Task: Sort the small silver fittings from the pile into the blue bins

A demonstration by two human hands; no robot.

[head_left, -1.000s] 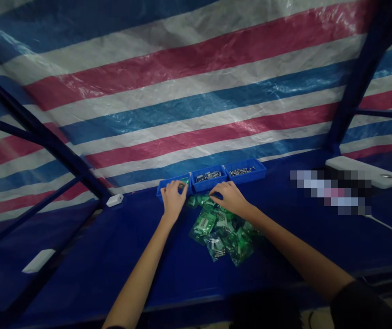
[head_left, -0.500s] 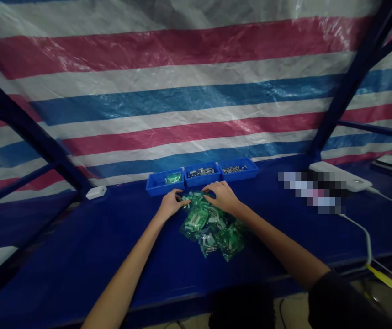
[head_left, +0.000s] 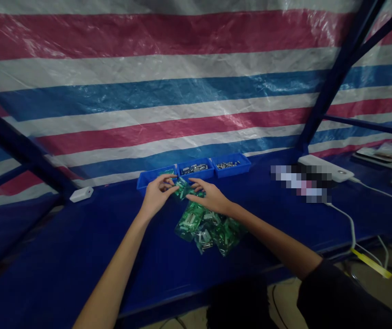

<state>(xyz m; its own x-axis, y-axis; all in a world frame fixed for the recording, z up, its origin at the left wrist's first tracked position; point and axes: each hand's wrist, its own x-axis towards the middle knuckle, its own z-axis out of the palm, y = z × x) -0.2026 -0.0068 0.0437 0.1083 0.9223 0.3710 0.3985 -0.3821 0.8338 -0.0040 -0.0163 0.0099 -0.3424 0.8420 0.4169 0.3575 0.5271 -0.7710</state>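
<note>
Several clear green-tinted bags with small white and metal parts lie in a pile on the blue table. Above the pile's far edge, one small green bag is between my hands. My left hand pinches its left side with thumb and fingers. On its right, my right hand has thumb and fingers apart, close to the bag; contact is unclear. Behind them are three blue bins: the left bin holds a green bag, the middle bin and right bin hold small metal parts.
A white adapter sits at the left on the table. To the right are a white power strip, a blurred-out object and white cables. A striped sheet hangs behind, between blue posts.
A green bag has come up off the far side of the pile between my hands. My left hand has closed on it and moved left. The view has shifted slightly.
</note>
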